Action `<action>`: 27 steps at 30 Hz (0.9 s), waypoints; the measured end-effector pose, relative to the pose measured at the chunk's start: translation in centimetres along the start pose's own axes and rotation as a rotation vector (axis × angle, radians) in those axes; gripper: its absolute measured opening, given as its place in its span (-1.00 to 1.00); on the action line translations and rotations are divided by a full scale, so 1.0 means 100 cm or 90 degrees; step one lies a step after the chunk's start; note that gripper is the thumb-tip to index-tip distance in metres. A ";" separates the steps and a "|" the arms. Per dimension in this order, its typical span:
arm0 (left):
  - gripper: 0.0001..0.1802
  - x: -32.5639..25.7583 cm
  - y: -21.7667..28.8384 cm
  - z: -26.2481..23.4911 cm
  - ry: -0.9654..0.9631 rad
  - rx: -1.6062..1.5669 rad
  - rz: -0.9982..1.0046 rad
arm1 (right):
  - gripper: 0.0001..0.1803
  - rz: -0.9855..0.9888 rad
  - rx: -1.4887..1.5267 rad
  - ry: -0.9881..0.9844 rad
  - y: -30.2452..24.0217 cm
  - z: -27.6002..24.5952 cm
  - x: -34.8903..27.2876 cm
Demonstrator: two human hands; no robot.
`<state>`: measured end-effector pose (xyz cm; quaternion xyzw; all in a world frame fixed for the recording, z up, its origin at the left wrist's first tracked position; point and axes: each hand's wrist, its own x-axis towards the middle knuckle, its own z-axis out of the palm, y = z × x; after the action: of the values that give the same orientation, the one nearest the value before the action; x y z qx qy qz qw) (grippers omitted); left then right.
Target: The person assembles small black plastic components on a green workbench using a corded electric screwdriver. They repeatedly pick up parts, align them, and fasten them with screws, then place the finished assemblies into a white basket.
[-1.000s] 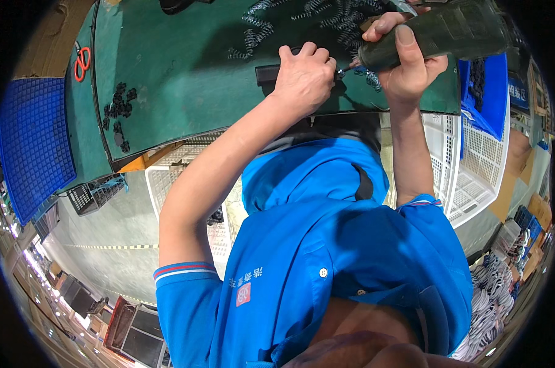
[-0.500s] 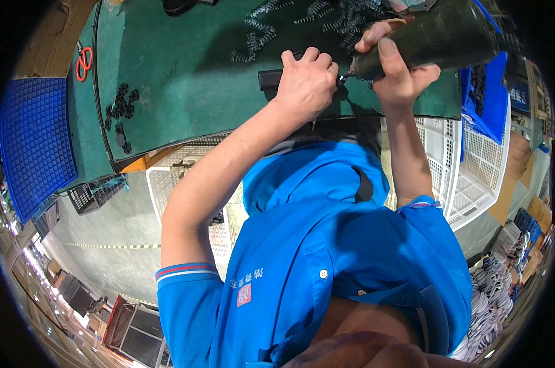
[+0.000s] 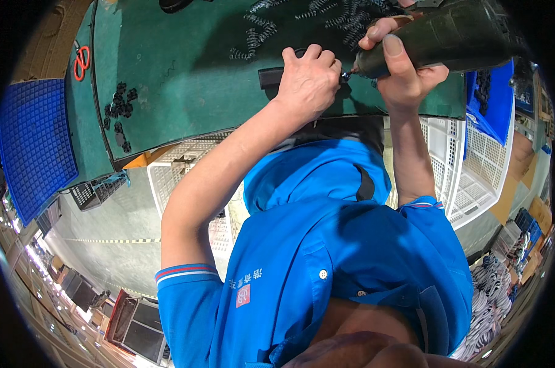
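Blue-shirted and bent over a green work mat [image 3: 185,92], a worker pressed the left hand [image 3: 308,76], fingers curled, onto a small black part [image 3: 271,78] at the mat's near edge. The right hand [image 3: 406,76] gripped a dark powered screwdriver [image 3: 449,37], its tip at the part; fastening looked under way, not finished. Farther off lay dark coiled springs [image 3: 326,15], with small black pieces [image 3: 119,110] at left.

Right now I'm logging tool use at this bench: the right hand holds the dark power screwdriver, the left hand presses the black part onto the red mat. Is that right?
Not quite: the mat is green, not red. The rest stands. The head view shows the right hand gripping the dark power screwdriver while the left hand presses the black part onto the mat.
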<state>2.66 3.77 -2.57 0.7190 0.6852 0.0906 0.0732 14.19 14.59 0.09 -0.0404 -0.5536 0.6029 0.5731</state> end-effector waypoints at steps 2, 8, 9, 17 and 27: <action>-0.62 0.000 0.000 0.002 0.009 0.005 0.002 | -0.23 0.007 -0.014 -0.007 -0.002 0.001 0.000; -0.65 0.000 0.001 0.002 0.016 0.009 -0.002 | -0.38 0.062 -0.031 -0.107 -0.005 -0.002 -0.002; -0.67 0.000 0.001 0.003 0.025 0.013 -0.004 | -0.41 0.069 -0.041 -0.126 -0.005 -0.002 -0.001; -0.71 -0.003 0.000 0.003 0.088 0.002 0.014 | -0.42 0.145 -0.129 -0.030 -0.004 0.006 -0.022; -0.61 -0.006 -0.002 -0.002 0.045 -0.009 0.002 | -0.57 0.096 -0.108 0.188 -0.107 -0.020 0.030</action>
<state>2.36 3.17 -2.48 0.7158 0.6856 0.1211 0.0538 21.47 15.19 8.67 -0.2179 -0.5074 0.5831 0.5959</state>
